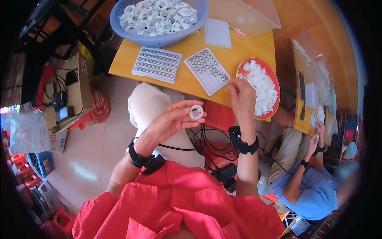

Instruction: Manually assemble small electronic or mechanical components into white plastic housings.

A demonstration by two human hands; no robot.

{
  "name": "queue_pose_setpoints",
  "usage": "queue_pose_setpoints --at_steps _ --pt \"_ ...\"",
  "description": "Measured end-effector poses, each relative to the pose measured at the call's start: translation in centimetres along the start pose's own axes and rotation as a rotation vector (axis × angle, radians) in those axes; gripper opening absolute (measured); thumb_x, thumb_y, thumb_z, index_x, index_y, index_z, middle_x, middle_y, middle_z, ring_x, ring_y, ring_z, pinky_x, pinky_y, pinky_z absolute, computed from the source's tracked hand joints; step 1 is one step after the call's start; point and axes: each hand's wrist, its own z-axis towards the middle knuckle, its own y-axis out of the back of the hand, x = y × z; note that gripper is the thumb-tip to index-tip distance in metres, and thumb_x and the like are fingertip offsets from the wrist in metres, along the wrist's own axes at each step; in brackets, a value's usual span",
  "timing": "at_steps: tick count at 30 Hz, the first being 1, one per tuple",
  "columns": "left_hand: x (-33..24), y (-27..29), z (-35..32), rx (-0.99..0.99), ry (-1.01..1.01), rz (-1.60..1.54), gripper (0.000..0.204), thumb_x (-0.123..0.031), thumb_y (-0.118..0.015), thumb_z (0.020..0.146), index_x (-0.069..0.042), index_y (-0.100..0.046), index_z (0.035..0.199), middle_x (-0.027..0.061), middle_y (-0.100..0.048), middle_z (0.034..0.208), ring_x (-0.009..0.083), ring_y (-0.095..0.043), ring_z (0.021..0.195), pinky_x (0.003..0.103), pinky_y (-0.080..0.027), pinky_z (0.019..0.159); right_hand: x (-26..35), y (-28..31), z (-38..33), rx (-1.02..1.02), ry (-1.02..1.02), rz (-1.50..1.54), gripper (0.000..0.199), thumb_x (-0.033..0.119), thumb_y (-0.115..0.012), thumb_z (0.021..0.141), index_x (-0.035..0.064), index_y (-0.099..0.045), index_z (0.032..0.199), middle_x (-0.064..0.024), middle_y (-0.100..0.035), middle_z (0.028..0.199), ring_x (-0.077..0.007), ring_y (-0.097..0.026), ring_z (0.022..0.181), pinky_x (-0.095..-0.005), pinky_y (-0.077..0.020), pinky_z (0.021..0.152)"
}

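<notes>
My left hand (173, 120) is closed round a small round white plastic case (196, 112), its hollow side with a dark part facing up. Over the table's front edge my right hand (242, 97) is pinched, thumb against forefinger; what lies between the fingertips is too small to make out. Those fingertips are by the right corner of a white tray (213, 85) partly filled with silver button cells (203, 63). Just right of that hand, a red oval tray (274, 75) carries a heap of small white plastic pieces (262, 93).
A second tray of button cells (157, 63) lies at left. Behind it stands a blue basket (159, 40) of white ring-shaped parts (159, 16). An empty white tray (218, 34) and pink-handled scissors (239, 32) lie farther back. At right, a co-worker (310, 187) sits at another table.
</notes>
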Motion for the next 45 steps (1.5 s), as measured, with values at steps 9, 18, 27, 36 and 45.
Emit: queue_pose_setpoints --at_steps 9,18,27,36,45 --pt "0.2 1.0 -0.4 0.021 -0.018 -0.045 0.035 -0.015 -0.044 0.091 0.004 -0.046 0.12 0.0209 -0.055 0.115 0.0273 -0.058 0.104 0.03 -0.05 0.087 0.2 -3.1 1.9 0.032 -0.069 -0.247 0.009 0.004 -0.061 0.076 -0.002 -0.058 0.081 -0.0163 -0.056 0.082 -0.0374 -0.057 0.074 -0.0447 -0.0451 0.065" --pt "-0.1 0.7 -0.5 -0.011 -0.031 -0.114 0.034 -0.018 -0.05 0.089 0.004 -0.048 0.115 0.0237 -0.055 0.113 0.0308 -0.059 0.101 0.03 -0.053 0.082 -0.4 -3.4 1.7 0.019 -0.07 -0.187 0.009 0.006 -0.063 0.073 0.0008 -0.059 0.08 -0.0147 -0.056 0.079 -0.0344 -0.058 0.072 -0.0428 -0.0446 0.063" --pt "0.1 0.8 -0.4 0.033 -0.063 -0.119 0.033 -0.016 -0.046 0.091 0.003 -0.047 0.118 0.021 -0.056 0.113 0.0278 -0.059 0.103 0.03 -0.05 0.088 -1.0 -3.6 1.9 0.017 -0.057 -0.174 0.008 0.005 -0.062 0.073 0.0006 -0.058 0.079 -0.0161 -0.057 0.08 -0.0354 -0.057 0.074 -0.0432 -0.0449 0.064" --pt "0.2 1.1 -0.6 0.019 -0.091 -0.134 0.034 -0.017 -0.049 0.089 0.003 -0.047 0.117 0.0246 -0.055 0.111 0.027 -0.062 0.093 0.032 -0.052 0.082 -0.1 -4.1 1.2 0.028 0.03 -0.389 0.009 -0.001 -0.053 0.077 -0.0015 -0.053 0.086 -0.0182 -0.052 0.087 -0.0383 -0.058 0.073 -0.0448 -0.0477 0.061" --pt "0.2 0.9 -0.5 0.032 -0.094 -0.133 0.03 -0.014 -0.047 0.091 0.002 -0.048 0.117 0.019 -0.057 0.111 0.0216 -0.062 0.091 0.03 -0.051 0.083 0.8 -3.3 0.2 -0.075 0.045 -0.312 0.008 0.002 -0.05 0.082 -0.0003 -0.053 0.089 -0.0177 -0.052 0.087 -0.036 -0.058 0.074 -0.042 -0.0463 0.061"
